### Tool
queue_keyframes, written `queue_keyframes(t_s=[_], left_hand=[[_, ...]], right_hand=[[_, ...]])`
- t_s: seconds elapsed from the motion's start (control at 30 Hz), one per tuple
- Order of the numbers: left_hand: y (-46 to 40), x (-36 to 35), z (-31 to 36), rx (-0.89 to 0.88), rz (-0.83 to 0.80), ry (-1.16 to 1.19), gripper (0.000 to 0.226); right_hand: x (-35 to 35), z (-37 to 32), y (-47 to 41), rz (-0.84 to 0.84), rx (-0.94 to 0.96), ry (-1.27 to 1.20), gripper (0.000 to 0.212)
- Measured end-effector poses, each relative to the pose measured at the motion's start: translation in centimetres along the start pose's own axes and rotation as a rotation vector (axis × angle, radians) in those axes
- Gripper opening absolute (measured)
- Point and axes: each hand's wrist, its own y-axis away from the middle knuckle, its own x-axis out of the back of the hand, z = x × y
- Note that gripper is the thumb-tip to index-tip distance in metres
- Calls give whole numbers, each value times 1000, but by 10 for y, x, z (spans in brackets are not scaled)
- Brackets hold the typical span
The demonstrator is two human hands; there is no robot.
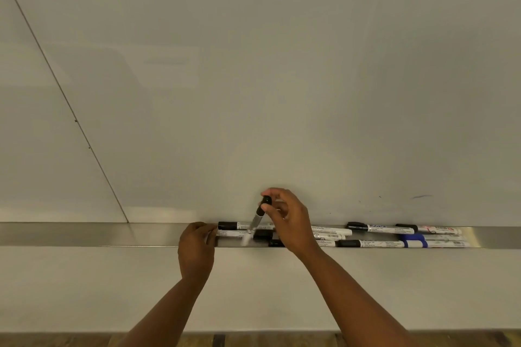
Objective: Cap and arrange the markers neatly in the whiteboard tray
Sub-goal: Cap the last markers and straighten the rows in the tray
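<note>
A metal whiteboard tray [84, 234] runs across the view under the board. Several white markers lie in it, most with black caps [227, 225], one with a blue cap [413, 240]. My right hand [287, 220] pinches the black-capped end of a tilted marker [258, 220], whose lower end points down into the tray near a loose black cap [262, 235]. My left hand [196, 248] grips the left end of a marker [231, 233] lying in the tray. Markers behind my right hand are partly hidden.
The whiteboard [253, 79] fills the upper view, with a seam [70, 110] slanting on the left and a faint pen stroke [421, 196] at right. The wall below the tray ends at a wooden floor strip [282, 340].
</note>
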Motion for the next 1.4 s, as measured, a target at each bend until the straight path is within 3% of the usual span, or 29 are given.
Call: queue_keyframes(t_s=[0.23, 0.43, 0.77, 0.83, 0.9, 1.0, 1.17, 1.23, 1.33, 1.4], left_hand=[[-3, 8, 2, 8, -49, 9, 11], [-12, 19, -6, -2, -133, 25, 16], [-12, 18, -5, 37, -140, 28, 16], [-12, 18, -5, 45, -142, 12, 16], [-12, 18, -3, 53, -140, 19, 15], [-11, 18, -2, 50, -134, 22, 11], [-10, 17, -2, 46, -139, -2, 13], [-11, 17, -2, 42, -144, -6, 13], [-12, 18, -3, 45, -142, 14, 13], [-12, 19, -3, 49, -141, 23, 12]], right_hand=[[-35, -17, 5, -383, 377, 445, 26], [-66, 6, 17, -483, 447, 661, 36], [-59, 15, 15, -458, 228, 614, 23], [-50, 21, 8, -324, 212, 764, 17], [-37, 19, 4, -256, 124, 1029, 30], [-24, 26, 3, -119, 16, 1269, 31], [-24, 23, 9, -195, -113, 1205, 12], [-25, 20, 9, -226, -103, 1228, 11], [-26, 15, 11, -214, -159, 1283, 31], [-26, 18, 12, -234, -155, 1279, 17]])
